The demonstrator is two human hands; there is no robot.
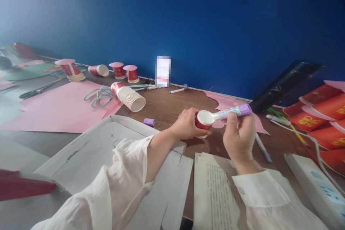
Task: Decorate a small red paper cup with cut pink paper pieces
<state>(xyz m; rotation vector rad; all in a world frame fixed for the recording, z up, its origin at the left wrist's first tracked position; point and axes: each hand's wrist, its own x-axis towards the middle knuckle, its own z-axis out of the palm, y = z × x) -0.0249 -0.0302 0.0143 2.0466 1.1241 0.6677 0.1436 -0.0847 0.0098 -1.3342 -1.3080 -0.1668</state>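
Observation:
A red and white paper cup (205, 118) stands bottom up on the brown table, with my left hand (188, 124) wrapped around its side. In my right hand (239, 136) is a glue stick (229, 112) with a purple end, tilted so that its tip meets the rim of the cup's white base. A loose purple cap (149, 122) lies to the left of my left hand. Under and behind the glue stick spreads pink paper (223, 101). My fingers partly hide the cup's red side.
A stack of paper cups (132, 99) lies beside a coiled grey cord (99, 96) on pink paper at left. Several cups with pink tops stand along the wall. Nearby are a shallow white box lid (107, 129), a book (212, 190), a power strip (315, 183) and red cups (307, 118).

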